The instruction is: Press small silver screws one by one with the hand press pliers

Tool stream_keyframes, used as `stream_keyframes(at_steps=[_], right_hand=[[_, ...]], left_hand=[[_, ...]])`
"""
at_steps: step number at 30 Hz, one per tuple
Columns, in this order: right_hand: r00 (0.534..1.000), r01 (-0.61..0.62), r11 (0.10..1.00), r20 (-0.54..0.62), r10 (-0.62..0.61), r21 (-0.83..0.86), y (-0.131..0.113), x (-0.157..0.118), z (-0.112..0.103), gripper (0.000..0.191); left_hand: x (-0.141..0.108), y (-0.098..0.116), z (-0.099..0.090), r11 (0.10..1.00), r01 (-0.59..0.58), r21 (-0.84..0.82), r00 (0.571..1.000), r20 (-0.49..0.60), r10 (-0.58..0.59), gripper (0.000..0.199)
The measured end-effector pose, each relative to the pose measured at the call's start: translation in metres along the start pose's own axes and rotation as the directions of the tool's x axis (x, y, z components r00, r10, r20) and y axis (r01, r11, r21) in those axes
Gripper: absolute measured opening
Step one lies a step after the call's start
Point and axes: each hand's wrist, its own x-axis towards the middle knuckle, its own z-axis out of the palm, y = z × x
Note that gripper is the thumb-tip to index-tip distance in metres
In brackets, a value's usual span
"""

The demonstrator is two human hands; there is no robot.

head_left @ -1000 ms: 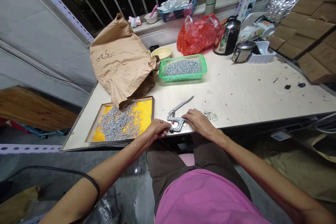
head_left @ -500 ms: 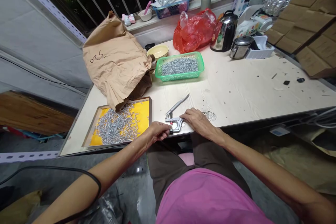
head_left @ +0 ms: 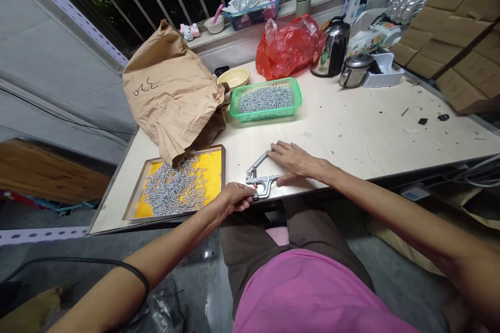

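Note:
Silver snap fastener pliers [head_left: 264, 180] lie near the front edge of the table, handles spread, with a spring and a red part by the jaw. My right hand [head_left: 294, 160] reaches across both handles, its fingers over the upper one and its thumb by the lower one. At the jaw, my left hand [head_left: 239, 196] is closed in a pinch; what its fingertips hold is too small to make out. Left of it, a shallow tray [head_left: 223, 166] with a yellow bottom holds many small silver metal pieces [head_left: 172, 190].
Behind the pliers stands a green plastic basket [head_left: 269, 115] full of small metal pieces. A brown paper bag [head_left: 172, 93] leans over the tray. Farther back are a cream bowl [head_left: 235, 78], a red plastic bag [head_left: 287, 49], a kettle [head_left: 334, 47] and a metal pot [head_left: 356, 71].
My right hand has moved up and spread from the lower handle onto the upper handle of the pliers. My left hand stays pinched at the jaw.

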Motion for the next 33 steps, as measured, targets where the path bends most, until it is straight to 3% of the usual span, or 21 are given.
stream_keyframes(at_steps=[7,11,18,27,30,31,33], right_hand=[[0.993,0.024,0.993,0.116,-0.011,-0.115,-0.005,0.013,-0.023,0.093],[0.980,0.023,0.989,0.200,0.007,-0.146,-0.011,0.015,-0.033,0.083],[0.980,0.007,0.995,0.200,0.013,-0.098,-0.012,0.012,-0.031,0.077],[0.981,0.027,0.993,0.193,-0.004,-0.115,-0.017,0.007,-0.030,0.052],[0.981,0.009,0.994,0.193,0.012,-0.109,-0.020,0.003,-0.032,0.045],[0.982,0.000,0.994,0.187,0.020,-0.107,-0.021,0.002,-0.032,0.044],[0.984,-0.007,0.995,0.178,0.025,-0.101,-0.022,0.001,-0.032,0.043]], left_hand=[[0.000,-0.001,0.001,1.000,0.001,-0.002,1.000,0.001,-0.001,0.014],[-0.003,0.001,0.002,1.000,-0.001,-0.007,1.000,-0.022,0.001,0.017],[-0.005,0.000,0.003,1.000,-0.010,-0.006,1.000,-0.022,0.010,0.017],[-0.005,-0.001,0.004,0.998,-0.023,0.058,0.999,-0.028,0.024,0.022],[-0.012,-0.002,0.002,0.932,-0.138,0.334,0.981,-0.086,0.176,0.032],[-0.016,-0.002,0.001,0.859,-0.196,0.473,0.951,-0.123,0.284,0.035],[-0.021,-0.002,0.002,0.645,-0.281,0.710,0.833,-0.154,0.532,0.037]])
